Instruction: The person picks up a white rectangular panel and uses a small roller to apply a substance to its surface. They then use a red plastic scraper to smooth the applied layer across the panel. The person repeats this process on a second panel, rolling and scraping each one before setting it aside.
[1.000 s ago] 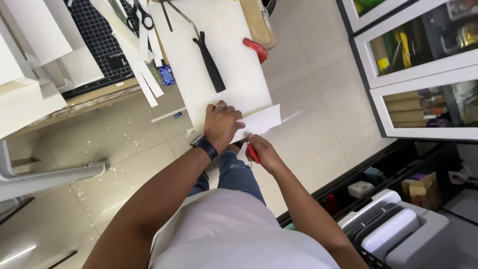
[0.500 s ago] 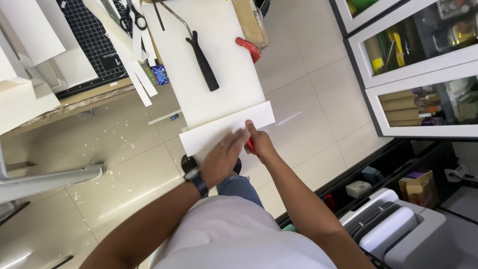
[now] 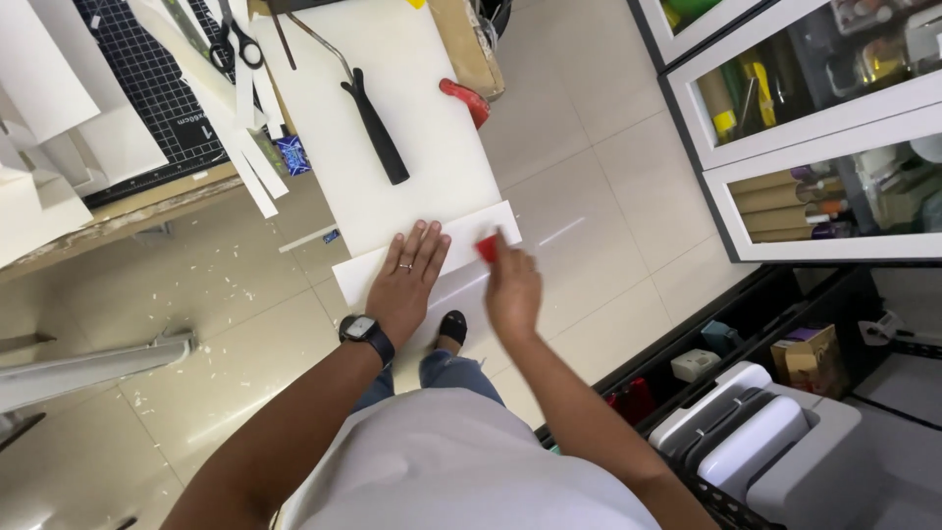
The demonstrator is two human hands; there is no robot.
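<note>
2 hands (image 3: 407, 280) on white strip (image 3: 461, 245) — right (image 3: 510, 290) grips red tool (image 3: 487, 247).

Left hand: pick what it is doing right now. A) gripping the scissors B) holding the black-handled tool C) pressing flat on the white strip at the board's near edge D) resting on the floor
C: the left hand lies palm down, fingers spread, on the white strip, while the right hand holds a small red tool beside it.

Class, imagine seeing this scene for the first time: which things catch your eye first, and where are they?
The left hand lies flat on a white strip at the near edge of the big white board. Beside it the right hand grips a small red tool. Farther up the board lies a black-handled tool.
</note>
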